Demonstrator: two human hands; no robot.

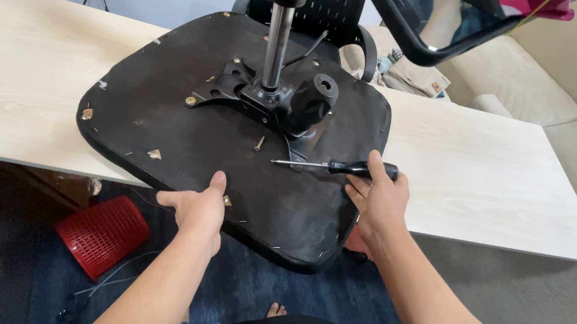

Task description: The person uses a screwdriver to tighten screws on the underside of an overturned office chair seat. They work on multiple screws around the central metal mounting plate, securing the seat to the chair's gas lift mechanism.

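The screwdriver [332, 166] lies flat on the upturned underside of the chair seat [170, 116], toward its right side. Its long axis runs almost straight left to right: the black handle points right, the thin metal shaft points left, with the tip ending just right of the seat's middle, near the metal mounting plate [239, 91].

The right hand [377, 199] is much the nearer of the two. It sits just on the near side of the handle, thumb raised and touching the handle's right end, the other fingers loosely open and not closed round it; it grasps nothing. The left hand [197, 206] is well apart from the screwdriver, to its left and nearer the person, fingers flat on the seat's near edge with the thumb up on the surface, pressing rather than gripping.

A loose screw [260, 142] lies just left of and beyond the screwdriver tip. Farther off, the round black knob [314, 97] and the upright metal column [276, 43] rise from the plate. The seat rests on the pale wooden table [490, 176], overhanging its near edge. On the floor at left lies a red basket [101, 233].
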